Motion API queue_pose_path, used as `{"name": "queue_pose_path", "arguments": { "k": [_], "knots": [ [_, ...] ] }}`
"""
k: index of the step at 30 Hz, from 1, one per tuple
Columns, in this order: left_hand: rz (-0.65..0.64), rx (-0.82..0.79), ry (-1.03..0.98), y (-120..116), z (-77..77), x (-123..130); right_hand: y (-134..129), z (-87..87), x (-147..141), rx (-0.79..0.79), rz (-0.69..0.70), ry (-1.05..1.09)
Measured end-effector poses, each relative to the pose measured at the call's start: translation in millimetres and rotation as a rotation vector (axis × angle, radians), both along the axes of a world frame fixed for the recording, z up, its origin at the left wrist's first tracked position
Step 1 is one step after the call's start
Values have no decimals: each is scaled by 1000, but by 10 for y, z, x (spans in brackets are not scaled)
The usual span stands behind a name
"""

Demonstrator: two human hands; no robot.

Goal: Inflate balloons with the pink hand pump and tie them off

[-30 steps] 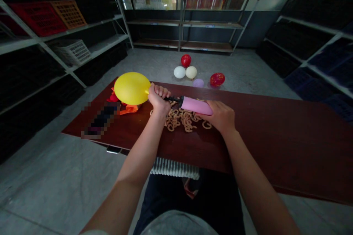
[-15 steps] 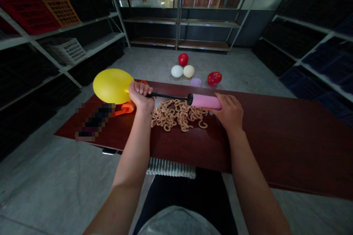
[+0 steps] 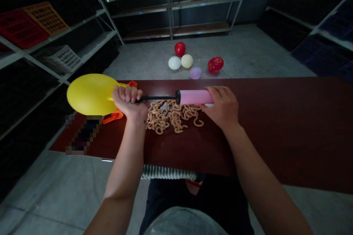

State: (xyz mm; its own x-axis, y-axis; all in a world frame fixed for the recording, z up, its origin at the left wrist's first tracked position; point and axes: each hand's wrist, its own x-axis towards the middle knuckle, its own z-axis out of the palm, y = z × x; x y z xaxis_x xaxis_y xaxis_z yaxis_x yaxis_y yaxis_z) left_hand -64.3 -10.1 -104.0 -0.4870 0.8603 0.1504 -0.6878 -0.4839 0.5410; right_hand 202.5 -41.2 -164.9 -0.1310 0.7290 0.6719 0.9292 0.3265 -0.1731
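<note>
A yellow balloon (image 3: 92,94), swollen and rounded, lies to the left of my left hand (image 3: 130,99). That hand is closed around the balloon's neck and the black end of a hand pump. The pump's thin black rod runs rightward into its pink barrel (image 3: 194,97). My right hand (image 3: 223,105) is wrapped round the barrel's right end. Beneath the pump, a heap of beige, curly, worm-like pieces (image 3: 176,115) lies on the table. Orange pieces (image 3: 113,116) show beside and under the yellow balloon, partly hidden.
The dark red-brown table (image 3: 281,128) spans the front. A pixelated dark object (image 3: 84,134) lies at its left. On the floor beyond are a red balloon (image 3: 180,49), a white balloon (image 3: 174,63), a cream balloon (image 3: 187,61), a purple balloon (image 3: 195,73) and a patterned red balloon (image 3: 215,65). Shelves surround the room.
The yellow balloon looks larger. My head view has tilted downward, and both hands appear slightly farther left. Each hand keeps its hold, and the pump's rod is still drawn out.
</note>
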Motion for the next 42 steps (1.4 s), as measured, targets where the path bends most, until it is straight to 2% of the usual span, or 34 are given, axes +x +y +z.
{"name": "queue_pose_path", "arguments": {
  "k": [5, 10, 16, 21, 26, 32, 36, 42],
  "knots": [
    [-49, -20, 23, -53, -24, 243, -102, 68, -222, -22, 35, -37],
    [-133, -89, 53, -106, -51, 481, -140, -2, -332, -117, 110, -89],
    [-145, -99, 3, -65, -109, 524, -97, -62, -344, -197, 83, -99],
    [-123, -68, -52, -29, -145, 526, -85, -105, -408, -196, 62, -61],
    [-94, -99, -108, 18, -147, 448, -55, -141, -430, -163, 41, -92],
    [-50, -119, -192, 79, -140, 265, -20, -89, -396, -55, 19, -202],
    [-52, -109, -194, 101, -130, 145, 3, -95, -279, -17, 3, -229],
    [-7, -42, -180, 103, -84, -86, 44, -96, -11, 4, -7, -160]
  ]
}}
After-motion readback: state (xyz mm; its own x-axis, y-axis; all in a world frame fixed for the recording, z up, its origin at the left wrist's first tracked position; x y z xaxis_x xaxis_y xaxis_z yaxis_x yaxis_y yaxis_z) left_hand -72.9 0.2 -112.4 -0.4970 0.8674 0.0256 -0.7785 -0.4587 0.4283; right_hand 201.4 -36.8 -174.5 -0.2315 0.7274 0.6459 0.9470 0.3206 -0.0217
